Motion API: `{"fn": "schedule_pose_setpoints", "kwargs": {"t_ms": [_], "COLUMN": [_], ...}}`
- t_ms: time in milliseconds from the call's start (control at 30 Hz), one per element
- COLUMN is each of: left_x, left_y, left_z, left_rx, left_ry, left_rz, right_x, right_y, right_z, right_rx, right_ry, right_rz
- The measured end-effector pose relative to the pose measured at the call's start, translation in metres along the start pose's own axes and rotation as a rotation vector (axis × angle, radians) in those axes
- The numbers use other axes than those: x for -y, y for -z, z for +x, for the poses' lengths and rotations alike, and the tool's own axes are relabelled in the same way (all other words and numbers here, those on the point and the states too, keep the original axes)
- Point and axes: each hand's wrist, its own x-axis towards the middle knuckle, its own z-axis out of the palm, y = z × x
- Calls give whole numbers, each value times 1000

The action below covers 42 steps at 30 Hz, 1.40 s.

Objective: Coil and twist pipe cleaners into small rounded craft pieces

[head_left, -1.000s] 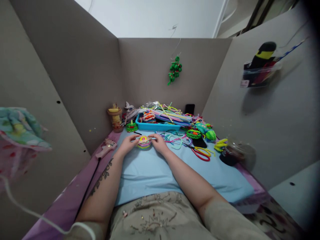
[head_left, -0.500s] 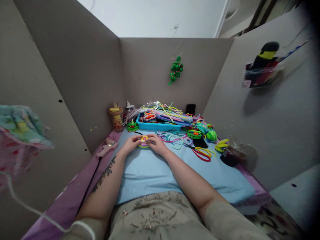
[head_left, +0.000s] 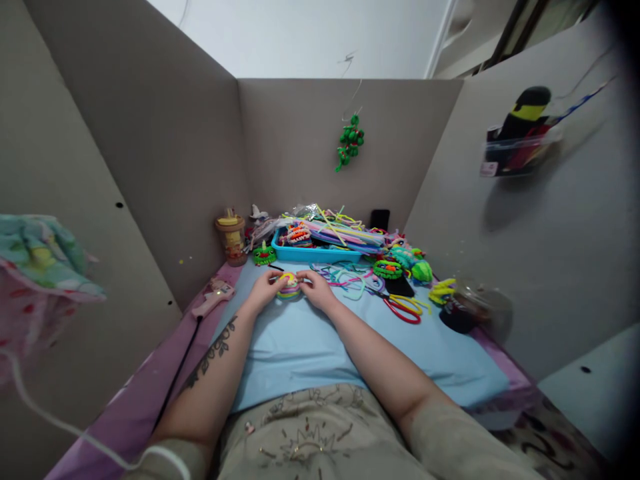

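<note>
A small round craft piece (head_left: pixel 289 287) made of coiled yellow, pink, green and purple pipe cleaners rests on the light blue mat (head_left: pixel 300 347). My left hand (head_left: pixel 263 291) grips its left side with curled fingers. My right hand (head_left: pixel 316 289) pinches its right side. Both forearms stretch forward over the mat, the left one tattooed.
A blue tray (head_left: pixel 315 252) full of pipe cleaners stands behind the hands. Loose pipe cleaners (head_left: pixel 350 277), green fuzzy figures (head_left: pixel 387 268), a jar (head_left: pixel 231 237), a glue gun (head_left: pixel 213 298) and a dark round thing (head_left: pixel 457 313) lie around. Grey partition walls enclose three sides; a green ornament (head_left: pixel 350 141) hangs at the back.
Both hands stay on the craft piece; the fingers have shifted slightly around it and the piece looks a little more covered than a second ago.
</note>
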Motion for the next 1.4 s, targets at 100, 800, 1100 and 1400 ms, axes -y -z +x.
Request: {"fn": "schedule_pose_setpoints", "kwargs": {"t_ms": [100, 800, 1100, 1400], "left_x": [4, -3, -7, -4], "left_y": [-3, 3, 4, 0], "left_z": [0, 0, -4, -4], "left_rx": [-31, 76, 109, 76], "left_ry": [-12, 110, 101, 109], "left_rz": [28, -226, -230, -227], "right_x": [-1, -3, 9, 11], "right_y": [0, 1, -12, -14], "right_z": [3, 6, 2, 5], "right_rx": [-24, -2, -23, -32], "right_ry": [-20, 77, 127, 103], "right_rz": [-44, -97, -142, -131]}}
